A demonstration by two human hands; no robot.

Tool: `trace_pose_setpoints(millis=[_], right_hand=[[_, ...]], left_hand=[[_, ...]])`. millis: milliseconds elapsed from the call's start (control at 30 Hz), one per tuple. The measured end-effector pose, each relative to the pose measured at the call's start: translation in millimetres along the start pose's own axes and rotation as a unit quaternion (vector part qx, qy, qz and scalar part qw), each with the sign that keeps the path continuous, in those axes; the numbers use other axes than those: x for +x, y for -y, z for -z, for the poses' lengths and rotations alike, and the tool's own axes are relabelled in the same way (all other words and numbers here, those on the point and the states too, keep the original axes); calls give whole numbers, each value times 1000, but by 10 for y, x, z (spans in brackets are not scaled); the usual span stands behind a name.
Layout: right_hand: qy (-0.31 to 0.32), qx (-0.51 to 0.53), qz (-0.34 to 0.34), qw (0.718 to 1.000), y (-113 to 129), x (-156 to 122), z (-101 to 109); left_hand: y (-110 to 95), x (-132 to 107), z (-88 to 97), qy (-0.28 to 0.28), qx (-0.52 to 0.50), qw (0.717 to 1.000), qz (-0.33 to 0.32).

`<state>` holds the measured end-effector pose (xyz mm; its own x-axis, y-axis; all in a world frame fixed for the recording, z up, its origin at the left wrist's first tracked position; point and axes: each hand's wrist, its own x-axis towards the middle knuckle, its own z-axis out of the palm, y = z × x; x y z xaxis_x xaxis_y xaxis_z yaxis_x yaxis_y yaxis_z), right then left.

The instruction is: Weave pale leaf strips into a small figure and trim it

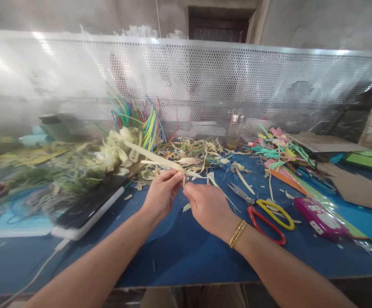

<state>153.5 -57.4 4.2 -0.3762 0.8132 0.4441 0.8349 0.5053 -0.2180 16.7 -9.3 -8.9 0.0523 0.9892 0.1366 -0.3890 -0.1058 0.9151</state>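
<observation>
At the middle of the blue table [173, 267], both hands are at work on one pale flat strip [154, 158]. The left hand [163, 192] pinches it narrowly between thumb and fingers; its long end points far left, in front of a pale bunch of husk-like material [117, 149]. The right hand [207, 207], a gold bracelet [237, 234] at its wrist, is closed tightly on the strip's near end, just beside the left; its fingertips are partly hidden. To the right lie scissors [251, 199] with one red and one yellow handle, blades apart, and a purple device [320, 218]. To the left rests a dark-screened device [88, 207]. Loose scraps [202, 149] and a clear bottle [234, 132] occupy the far side.
</observation>
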Motion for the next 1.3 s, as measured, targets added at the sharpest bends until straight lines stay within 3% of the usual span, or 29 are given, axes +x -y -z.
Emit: trace_pose_setpoints(millis=[133, 300, 400, 533, 700, 1033, 1200, 1300], right_hand=[[-7, 11, -14, 1000, -15, -6, 34], [-60, 19, -77, 995, -100, 1, 114], [-81, 27, -58, 995, -169, 21, 157], [-87, 2, -19, 996, -226, 44, 194], [-87, -45, -17, 995, -223, 36, 187], [-81, -132, 2, 988, -203, 41, 201], [-112, -78, 18, 991, -227, 59, 209], [-119, -12, 13, 993, -245, 55, 215]], left_hand=[[-34, 23, 16, 2, 17, 1000, 15], [-78, 74, 59, 13, 76, 997, -4], [-113, 57, 48, 26, 162, 985, -44], [-168, -2, 4, -7, 259, 961, -99], [-134, 13, 32, -24, 305, 945, -112], [-82, 46, 106, -12, 383, 901, -202], [-109, 41, 100, -10, 412, 874, -258], [-113, 47, 93, -21, 391, 890, -235]])
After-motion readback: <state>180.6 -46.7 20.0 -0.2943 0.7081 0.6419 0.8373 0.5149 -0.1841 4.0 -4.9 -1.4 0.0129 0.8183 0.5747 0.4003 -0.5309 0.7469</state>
